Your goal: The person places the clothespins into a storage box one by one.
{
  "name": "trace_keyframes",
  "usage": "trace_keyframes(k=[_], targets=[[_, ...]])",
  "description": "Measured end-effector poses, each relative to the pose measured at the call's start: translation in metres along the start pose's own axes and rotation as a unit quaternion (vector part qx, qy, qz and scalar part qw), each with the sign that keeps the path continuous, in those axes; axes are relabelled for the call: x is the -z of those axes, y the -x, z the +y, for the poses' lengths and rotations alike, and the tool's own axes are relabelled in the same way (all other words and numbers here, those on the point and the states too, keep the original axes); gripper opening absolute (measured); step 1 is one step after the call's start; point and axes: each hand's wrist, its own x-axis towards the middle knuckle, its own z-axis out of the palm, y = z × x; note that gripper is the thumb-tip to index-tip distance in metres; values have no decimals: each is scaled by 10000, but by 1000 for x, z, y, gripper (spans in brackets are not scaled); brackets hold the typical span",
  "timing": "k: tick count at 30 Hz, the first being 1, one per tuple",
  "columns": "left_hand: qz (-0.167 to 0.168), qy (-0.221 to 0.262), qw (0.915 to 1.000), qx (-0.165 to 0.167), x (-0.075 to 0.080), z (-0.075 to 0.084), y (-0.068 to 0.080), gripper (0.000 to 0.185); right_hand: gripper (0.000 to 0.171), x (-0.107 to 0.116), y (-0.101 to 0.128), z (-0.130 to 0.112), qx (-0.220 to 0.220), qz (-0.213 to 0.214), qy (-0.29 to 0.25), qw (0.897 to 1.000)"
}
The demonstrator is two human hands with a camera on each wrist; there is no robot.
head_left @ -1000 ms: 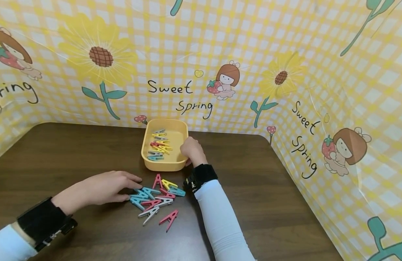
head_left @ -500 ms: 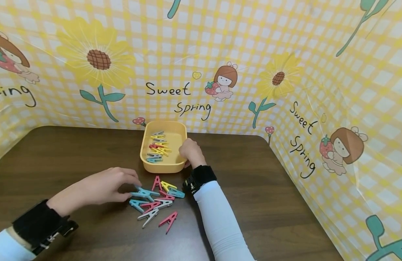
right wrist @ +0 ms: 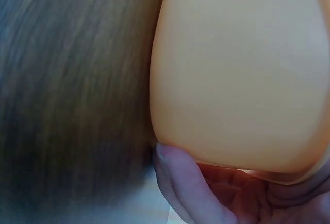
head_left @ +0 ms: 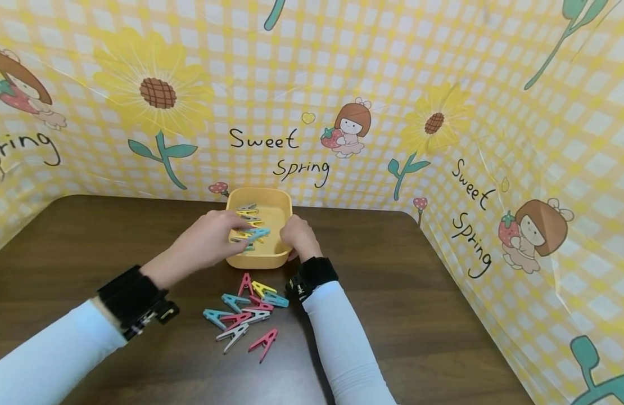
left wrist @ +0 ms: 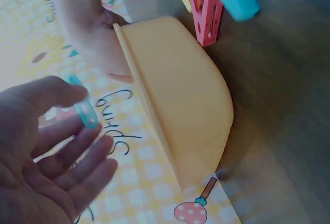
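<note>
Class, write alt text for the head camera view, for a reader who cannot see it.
A left hand holds a blue clothespin over a yellow tray of pegs, while the right hand grips the tray's right rim. More coloured clothespins lie loose on the dark wooden table.

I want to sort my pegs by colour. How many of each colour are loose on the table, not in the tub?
Pink pegs: 4 (one partly hidden)
Blue pegs: 3
White pegs: 2
Yellow peg: 1
Total: 10 loose on the table
Apart from these, the left hand holds 1 blue peg over the tub.
</note>
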Motion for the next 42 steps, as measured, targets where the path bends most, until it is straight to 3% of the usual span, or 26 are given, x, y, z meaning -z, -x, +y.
trace_keyframes(k=[3,6,10,15,20,27,30,34,37,42], targets=[[-252,-63,9989,382,-5,-4,-20,25,32,-1,-1,-1,5,-2,-28,10000],[-477,-125,9975,506,-10,-7,-35,14,34,-2,-1,-3,30,-19,-90,10000],[-791,-218,9951,550,-18,-8,-50,22,32,-1,1,-5,67,-32,-137,9999],[-1292,-192,9890,698,-25,-10,-62,24,26,1,4,-7,130,-80,-169,9997],[-1486,-65,9860,758,-29,-15,-65,30,25,2,6,-9,124,-177,-194,9996],[-1515,8,9856,750,-38,-18,-65,53,24,3,6,-7,138,-48,-53,9999],[-1494,-130,9849,866,-43,-16,-64,46,25,2,7,-5,128,-92,-52,9999],[-1364,-339,9854,958,-49,-16,-62,13,25,0,6,-2,57,-103,-28,9999],[-1243,-353,9865,1005,-48,-16,-60,31,27,-1,5,-1,42,-134,-53,9999],[-1084,-272,9890,971,-39,-14,-59,36,27,2,5,0,39,-94,-79,9999]])
